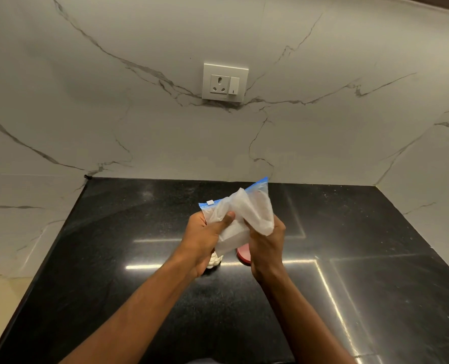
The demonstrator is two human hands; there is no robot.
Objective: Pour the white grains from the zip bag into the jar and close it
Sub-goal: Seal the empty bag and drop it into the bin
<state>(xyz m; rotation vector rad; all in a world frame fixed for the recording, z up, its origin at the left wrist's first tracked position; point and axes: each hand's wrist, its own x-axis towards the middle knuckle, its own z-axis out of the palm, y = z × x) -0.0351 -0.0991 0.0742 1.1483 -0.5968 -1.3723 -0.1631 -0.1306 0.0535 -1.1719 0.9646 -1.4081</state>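
Both hands hold a clear zip bag (247,214) with a blue zip strip and white slider above the black counter (139,298). My left hand (205,240) pinches the bag's left side with the thumb on top. My right hand (266,245) grips its right side from below. The bag is crumpled, with white contents low in it. Under my left hand, a small part of the jar (215,261) shows, with white grains inside. A red lid (244,256) lies on the counter between my hands, partly hidden by the bag.
White marble walls (113,114) enclose the counter at the back and on both sides. A wall socket with a switch (224,82) sits on the back wall. The counter's left edge (47,258) drops to a lighter floor.
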